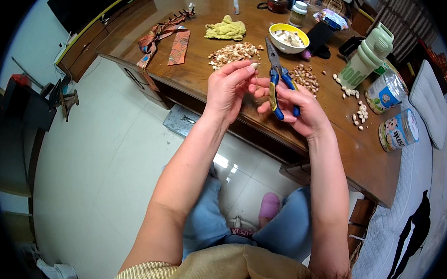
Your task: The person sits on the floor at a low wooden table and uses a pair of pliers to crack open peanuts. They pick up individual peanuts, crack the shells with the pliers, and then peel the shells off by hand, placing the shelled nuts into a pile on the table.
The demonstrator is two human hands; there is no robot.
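Note:
Between the thumb and forefinger of my left hand [226, 87] is a small pale nut [255, 65]. My right hand [303, 110] holds long-nose pliers [275, 63] by their blue and yellow handles, with the jaws pointing away from me. Both hands are above the near edge of the wooden table [345, 144]. Beyond my left hand lies a heap of broken shells [236, 52]. A pile of brown nuts [305, 80] is just past my right hand. Past the pliers' tip stands a yellow-rimmed white bowl [275, 42] with pale pieces in it.
Whitish nuts [361, 113] lie at the right, near a green bottle [363, 62] and two clear jars [386, 93] with printed labels. Farther back are a yellow cloth [225, 28], patterned orange fabric [179, 46], a small white bottle [236, 4] and a lidded pill bottle [297, 14].

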